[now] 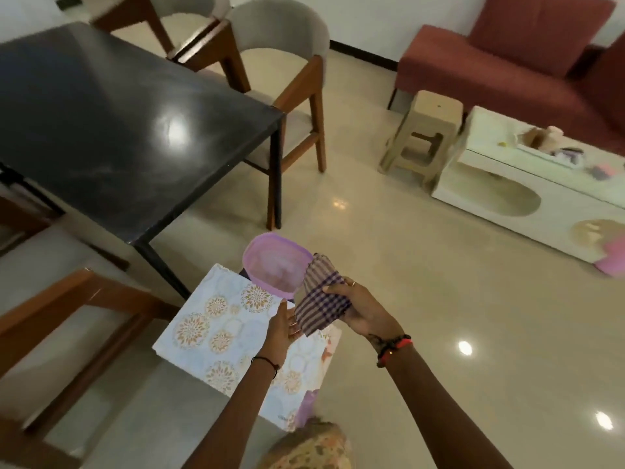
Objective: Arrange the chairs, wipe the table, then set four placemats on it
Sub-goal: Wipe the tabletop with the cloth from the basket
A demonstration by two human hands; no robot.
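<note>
My right hand (360, 311) grips a folded checked purple cloth (319, 299) over a pink tub (275, 262). My left hand (280, 328) is flat beside the cloth, its fingertips touching the lower edge. Below both hands lies a stack of white placemats (216, 328) with orange floral rings, resting on something hidden. The black glossy table (111, 123) fills the upper left with a bare top. A grey-cushioned wooden chair (291, 72) stands at its far right corner, another chair (189, 25) behind it, and a third chair (67, 313) at my near left.
A beige plastic stool (422, 137) stands on the tiled floor to the right. Beside it is a low white coffee table (527, 184) with small items on top. A red sofa (514, 59) runs along the back wall.
</note>
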